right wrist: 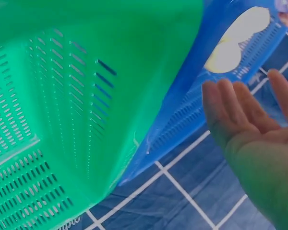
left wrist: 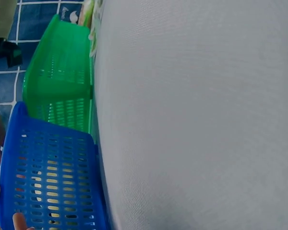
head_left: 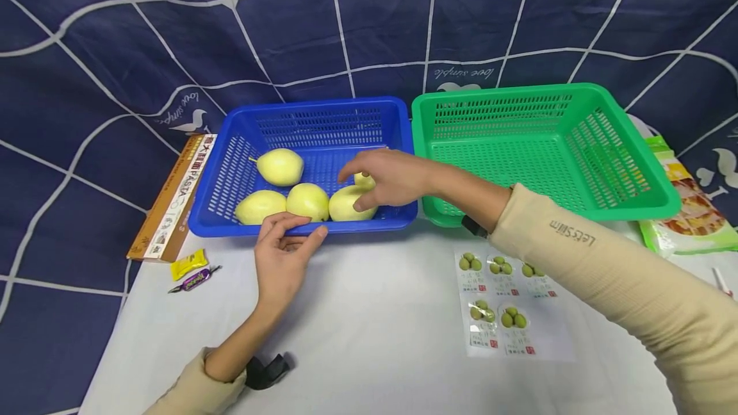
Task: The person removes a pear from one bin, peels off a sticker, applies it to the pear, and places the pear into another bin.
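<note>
Several pale yellow pears (head_left: 280, 167) lie in the blue basket (head_left: 323, 105), most of them along its front side. My left hand (head_left: 284, 260) grips the basket's front rim, and its fingertips also show by the blue wall in the left wrist view. Over the right part of the same basket is my right hand (head_left: 387, 175), fingers spread and loosely bent, with nothing in its grasp. It partly covers a pear (head_left: 362, 180) behind a front one (head_left: 344, 203). In the right wrist view, the bare palm (right wrist: 259, 139) faces the camera beside the basket.
A green basket (head_left: 490, 146) stands right of the blue one, with a food packet (head_left: 692, 210) beside it. Pasta boxes (head_left: 173, 203) and two small wrapped sweets (head_left: 189, 265) lie at the left. A sticker sheet (head_left: 553, 332) with fruit pictures is in front of the green basket.
</note>
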Tool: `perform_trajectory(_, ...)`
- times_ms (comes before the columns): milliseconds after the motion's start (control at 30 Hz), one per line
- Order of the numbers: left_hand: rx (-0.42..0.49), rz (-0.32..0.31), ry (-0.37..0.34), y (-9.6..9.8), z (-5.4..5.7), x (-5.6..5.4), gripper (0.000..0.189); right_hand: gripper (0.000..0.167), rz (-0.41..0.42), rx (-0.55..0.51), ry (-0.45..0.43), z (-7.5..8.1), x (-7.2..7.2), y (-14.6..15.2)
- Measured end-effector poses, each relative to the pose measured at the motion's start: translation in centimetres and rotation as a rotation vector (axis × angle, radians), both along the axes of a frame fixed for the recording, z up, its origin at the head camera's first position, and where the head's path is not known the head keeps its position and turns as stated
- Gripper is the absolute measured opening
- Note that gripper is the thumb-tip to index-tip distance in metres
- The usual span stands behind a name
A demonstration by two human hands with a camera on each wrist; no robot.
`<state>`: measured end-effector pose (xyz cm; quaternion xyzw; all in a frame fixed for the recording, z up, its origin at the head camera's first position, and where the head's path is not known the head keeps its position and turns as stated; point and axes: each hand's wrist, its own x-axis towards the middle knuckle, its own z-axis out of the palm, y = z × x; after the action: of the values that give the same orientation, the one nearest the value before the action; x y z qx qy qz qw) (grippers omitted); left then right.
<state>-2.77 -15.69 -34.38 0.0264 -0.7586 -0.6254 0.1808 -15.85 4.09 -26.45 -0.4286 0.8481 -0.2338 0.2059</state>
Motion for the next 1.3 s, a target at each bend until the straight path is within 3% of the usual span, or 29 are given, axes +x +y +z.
perform_trajectory(100,-0.005,0.005,0.003,-0.2,-0.4,-0.1,0.027,0.047,0.038,0.020,-0.036,-0.4,-0.6,-0.6)
perform_trajectory(300,-0.019,-0.006,0.089,-0.2,-0.7,0.1,0.026,0.053,0.083,0.073,-0.092,-0.9,-1.7,-1.7)
perform_trajectory(467,-0.014,0.049,0.124,-1.2,-2.5,-0.2,0.021,0.055,0.103,0.133,-0.129,-1.4,-2.5,-2.6)
perform_trajectory(667,0.017,0.105,0.190,-2.1,-3.0,-0.4,0.017,0.055,0.112,0.194,-0.154,-1.5,-2.8,-3.3)
perform_trajectory(933,0.045,0.102,0.160,-2.3,-3.0,-0.4,0.016,0.054,0.179,0.313,-0.180,-1.4,-3.0,-4.6)
perform_trajectory(1167,0.027,0.083,0.154,-2.5,-3.1,-0.4,0.017,0.060,0.105,0.460,-0.257,-0.8,-3.1,-6.2)
perform_trajectory(1300,0.041,0.066,0.160,-2.5,-3.1,-0.5,0.017,0.067,0.089,0.514,-0.223,-1.1,-3.2,-6.6)
